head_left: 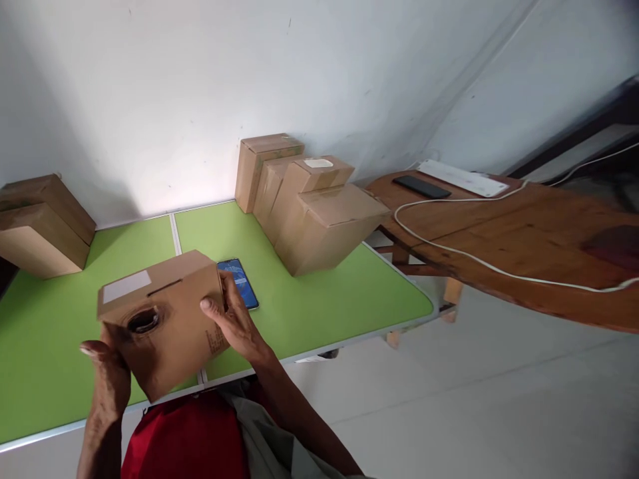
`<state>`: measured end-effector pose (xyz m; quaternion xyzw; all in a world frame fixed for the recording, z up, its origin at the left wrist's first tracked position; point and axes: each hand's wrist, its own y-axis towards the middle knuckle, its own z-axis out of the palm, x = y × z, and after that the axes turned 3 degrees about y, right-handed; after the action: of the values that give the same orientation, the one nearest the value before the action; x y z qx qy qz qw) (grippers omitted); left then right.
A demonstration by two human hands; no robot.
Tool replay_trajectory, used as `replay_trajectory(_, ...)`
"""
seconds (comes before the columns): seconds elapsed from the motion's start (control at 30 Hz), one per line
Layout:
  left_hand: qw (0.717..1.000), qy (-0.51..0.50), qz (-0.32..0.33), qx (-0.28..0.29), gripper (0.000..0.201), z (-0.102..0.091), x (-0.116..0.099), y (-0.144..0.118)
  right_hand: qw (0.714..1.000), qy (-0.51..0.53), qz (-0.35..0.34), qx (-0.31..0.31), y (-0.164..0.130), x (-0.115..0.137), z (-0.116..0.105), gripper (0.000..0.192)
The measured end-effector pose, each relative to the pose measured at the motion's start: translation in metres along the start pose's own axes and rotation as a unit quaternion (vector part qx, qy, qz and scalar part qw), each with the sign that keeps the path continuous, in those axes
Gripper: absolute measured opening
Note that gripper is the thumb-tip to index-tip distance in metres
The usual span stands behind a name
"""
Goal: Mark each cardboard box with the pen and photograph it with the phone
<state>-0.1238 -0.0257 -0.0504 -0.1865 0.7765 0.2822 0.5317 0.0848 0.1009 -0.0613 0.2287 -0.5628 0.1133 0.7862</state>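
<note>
a white wall stood behind a green desk (324,306), with a wooden table (529,246) beside it. a box (164,319) was held just above the desk's near edge, tilted, its holed face toward the person. the risk seemed to be a slip: the box was gripped only by its sides, and if it dropped it could strike the phone (239,283) lying just behind it. the left hand (107,376) cupped the lower left corner, fingers hidden behind the box. the right hand (232,319) lay spread flat against the right side, thumb over the front. more boxes (309,206) were stacked by the wall.
</note>
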Motion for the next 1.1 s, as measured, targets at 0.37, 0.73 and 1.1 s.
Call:
replay_trajectory(0.37,0.996,0.02,-0.053,0.069,0.105,0.015,-0.029,-0.001,0.99,0.008,0.117,-0.076,-0.006,-0.018,0.002,0.059)
replay_trajectory(0.73,0.995,0.047,-0.054,0.069,0.107,0.044,-0.02,-0.005,0.954,-0.232,0.096,-0.166,0.012,0.005,0.022,0.128)
replay_trajectory(1.1,0.986,0.099,-0.13,-0.045,0.074,0.021,-0.005,-0.008,0.92,-0.377,0.048,-0.099,0.009,-0.005,0.062,0.126)
